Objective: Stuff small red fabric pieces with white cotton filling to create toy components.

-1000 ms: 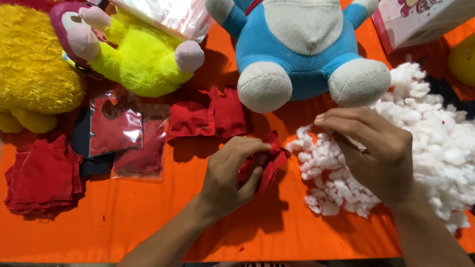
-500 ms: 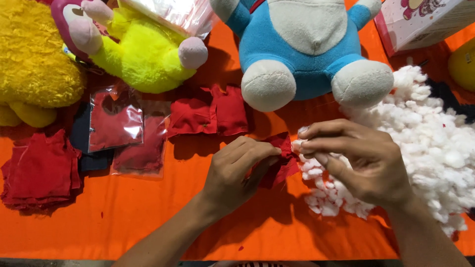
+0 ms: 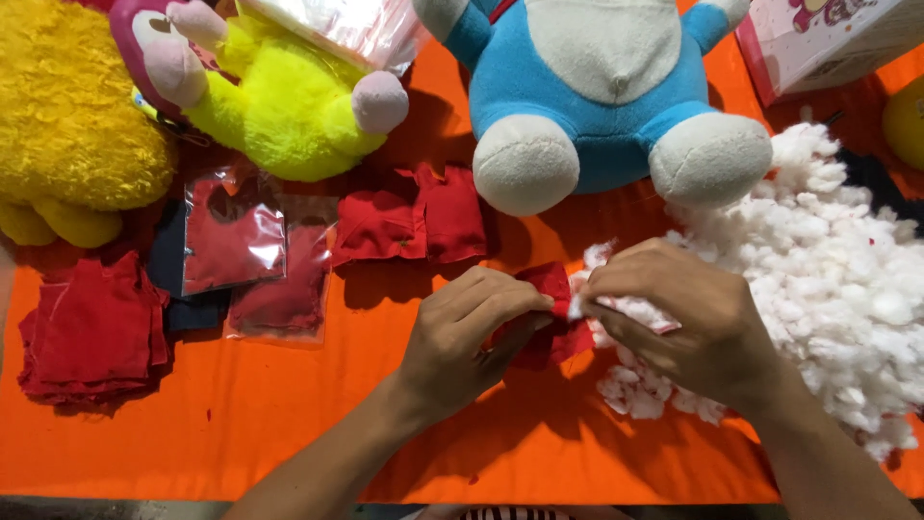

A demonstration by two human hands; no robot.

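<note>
Bright, even light falls from above, saturating the orange cloth. Soft shadows pool under the blue plush toy and beneath the left hand and right hand. Glare streaks the clear plastic bags (the red contents partly wash out). The white stuffing nears overexposure. Focus is fairly sharp; the hands look slightly soft.

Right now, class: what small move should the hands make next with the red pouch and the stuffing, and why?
Probably push the tuft in. The left hand holds the red pouch, and the right hand pinches white stuffing right at its edge, so the tuft looks only partly in.
</note>
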